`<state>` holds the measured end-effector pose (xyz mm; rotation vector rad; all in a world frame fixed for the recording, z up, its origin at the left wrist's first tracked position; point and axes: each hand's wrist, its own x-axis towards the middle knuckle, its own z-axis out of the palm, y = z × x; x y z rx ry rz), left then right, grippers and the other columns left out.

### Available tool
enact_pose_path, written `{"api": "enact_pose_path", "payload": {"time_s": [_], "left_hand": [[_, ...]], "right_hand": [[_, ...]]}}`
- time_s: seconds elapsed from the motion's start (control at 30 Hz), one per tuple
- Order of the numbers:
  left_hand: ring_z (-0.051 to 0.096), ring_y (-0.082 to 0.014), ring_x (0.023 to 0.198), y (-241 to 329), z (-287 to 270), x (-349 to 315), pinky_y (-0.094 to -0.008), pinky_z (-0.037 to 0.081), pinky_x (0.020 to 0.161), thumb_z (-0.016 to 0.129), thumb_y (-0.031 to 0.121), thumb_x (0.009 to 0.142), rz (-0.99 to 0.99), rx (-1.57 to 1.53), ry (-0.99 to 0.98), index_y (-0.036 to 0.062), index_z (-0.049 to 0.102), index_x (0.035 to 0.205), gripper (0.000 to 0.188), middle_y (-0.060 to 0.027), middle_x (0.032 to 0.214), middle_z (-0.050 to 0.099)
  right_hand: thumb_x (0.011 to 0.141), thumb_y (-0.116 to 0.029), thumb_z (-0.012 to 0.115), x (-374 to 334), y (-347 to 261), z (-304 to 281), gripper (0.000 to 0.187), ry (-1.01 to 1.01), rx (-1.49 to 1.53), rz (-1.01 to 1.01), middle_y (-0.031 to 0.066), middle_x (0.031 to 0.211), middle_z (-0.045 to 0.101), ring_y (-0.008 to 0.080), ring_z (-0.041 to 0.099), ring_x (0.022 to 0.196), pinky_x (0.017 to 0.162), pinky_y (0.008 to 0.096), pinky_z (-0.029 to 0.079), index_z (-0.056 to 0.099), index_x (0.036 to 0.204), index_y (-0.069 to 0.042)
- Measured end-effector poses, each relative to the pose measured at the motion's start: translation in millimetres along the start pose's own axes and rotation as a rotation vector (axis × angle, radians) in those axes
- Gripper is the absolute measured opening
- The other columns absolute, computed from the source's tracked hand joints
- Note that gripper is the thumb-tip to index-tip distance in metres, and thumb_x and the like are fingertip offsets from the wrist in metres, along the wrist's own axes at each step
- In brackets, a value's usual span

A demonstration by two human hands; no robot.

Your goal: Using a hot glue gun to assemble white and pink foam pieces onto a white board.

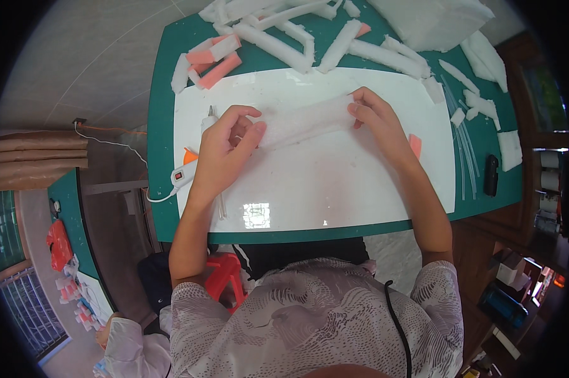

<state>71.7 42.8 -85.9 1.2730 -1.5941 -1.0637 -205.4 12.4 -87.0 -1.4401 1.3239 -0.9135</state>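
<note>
A thin, translucent white foam sheet [306, 121] stretches between my two hands above the white board [360, 201]. My left hand [231, 145] is closed on its left end, thumb and curled fingers at the edge. At the far right end, my right hand [376, 116] pinches the sheet between thumb and fingers. A white hot glue gun [183, 175] with a red switch and an orange part lies beside my left wrist, partly hidden by that hand and forearm. A small pink foam piece [415, 146] sits by my right forearm.
White foam strips [275, 47] and pink-and-white foam pieces [218, 60] line the far side of the green table [165, 126]. On the right are clear glue sticks [464, 145], a black case [491, 175] and foam scraps. A red stool [224, 277] stands below; another person's sleeve [133, 349] shows lower left.
</note>
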Motion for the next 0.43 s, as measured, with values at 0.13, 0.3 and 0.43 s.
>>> {"api": "enact_pose_path", "payload": {"time_s": [0.13,0.3,0.43], "left_hand": [[0.053,-0.0057,0.065,-2,2,2,-0.0208,0.039,0.057,0.063,0.013,0.092,0.024,0.016,0.006,0.0012,0.06,0.104,0.017,-0.0004,0.072,0.059],[0.053,-0.0056,0.069,-6,-1,-2,-0.0205,0.039,0.059,0.062,0.011,0.091,0.033,0.028,0.045,0.0011,0.061,0.104,0.016,-0.0022,0.077,0.06],[0.055,-0.0112,0.069,10,-7,-2,-0.022,0.041,0.061,0.058,0.01,0.094,0.368,0.288,0.169,0.0012,0.061,0.104,0.014,-0.0029,0.086,0.061]], "right_hand": [[0.091,-0.03,0.061,0,4,-3,0.025,-0.013,0.0,-0.025,0.0007,0.08,0.054,0.0097,0.049,0.078,0.071,0.0242,0.043,0.058,0.094,-0.005],[0.091,-0.03,0.062,-1,0,1,0.025,-0.024,0.002,-0.038,0.0007,0.08,0.054,0.0102,0.049,0.078,0.072,0.0237,0.042,0.058,0.094,-0.005],[0.091,-0.031,0.062,-1,3,-2,0.025,-0.026,-0.035,-0.051,0.0012,0.08,0.054,0.0113,0.049,0.079,0.075,0.0253,0.041,0.058,0.096,-0.006]]}}
